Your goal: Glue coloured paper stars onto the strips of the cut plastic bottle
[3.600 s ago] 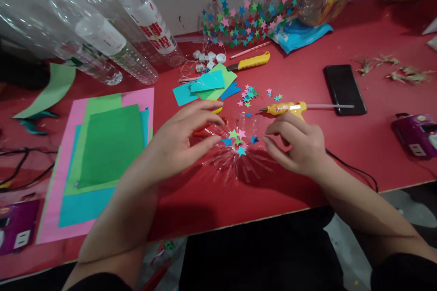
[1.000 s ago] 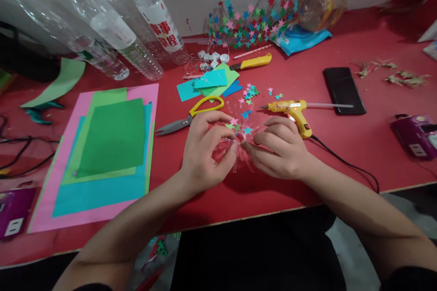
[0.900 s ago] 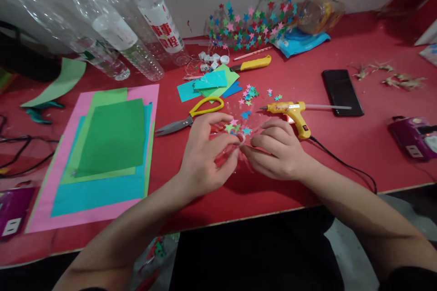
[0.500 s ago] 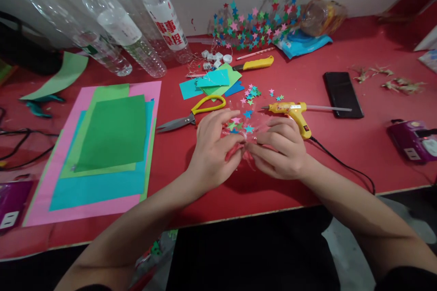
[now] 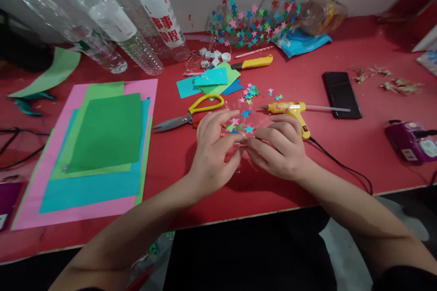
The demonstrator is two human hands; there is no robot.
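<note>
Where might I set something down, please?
Bare red tabletop separates the black rectangular phone from the purple plastic box; more lies between yellow-handled metal scissors and left forearm. Colourful paper stars crowd the gap between left hand and right hand.

Short black sleeves [image 5: 408,278], black clothing [image 5: 249,250]

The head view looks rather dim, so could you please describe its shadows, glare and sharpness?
Head view: dim light, with soft shadows on the red table below the left hand and right hand; head view: glare streaks on the clear bottles, which lean, perhaps from lens distortion; head view: slightly soft, so the clear plastic piece between the hands blends into the red.
</note>
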